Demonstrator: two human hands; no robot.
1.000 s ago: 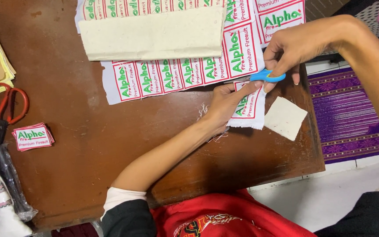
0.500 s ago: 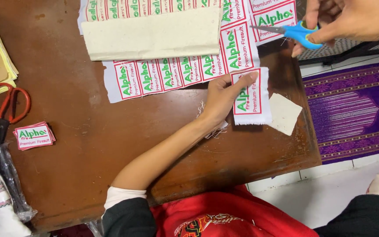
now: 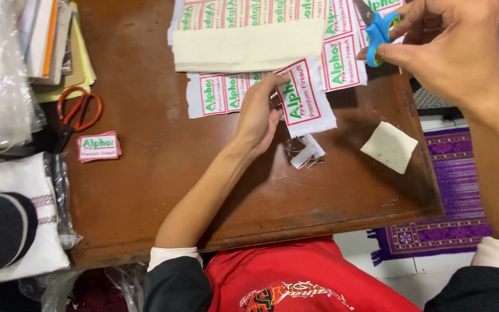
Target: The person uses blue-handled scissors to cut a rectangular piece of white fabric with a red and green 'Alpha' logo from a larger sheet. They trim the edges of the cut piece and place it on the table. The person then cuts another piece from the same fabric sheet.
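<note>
**Cloth label lifted at the desk, scissors held clear**

At the far left of the brown wooden desk (image 3: 145, 190), a pair of orange-handled scissors (image 3: 76, 112) is seen lying beside a small stack of cut red-bordered white labels (image 3: 98, 147). Further right, a folded strip of cream cloth (image 3: 248, 47) is laid across a printed white fabric sheet of uncut labels (image 3: 226, 92). The left hand (image 3: 259, 112) is placed near the middle of the desk, its fingers loosely curled, and one separated white cloth label with green and red print (image 3: 306, 99) is pinched at its edge and tilted up from the sheet. Below it, a few white offcuts and loose threads (image 3: 306, 153) are scattered, and a plain cream cloth square (image 3: 389, 147) is set apart to the right. The right hand (image 3: 451, 49) is raised above the top right corner, closed around small blue-handled scissors (image 3: 376, 26); whether the blades are parted cannot be told. The trimming step is judged to be in hand: the next cut would call for the blades to be brought down to the held label's ragged border.
</note>
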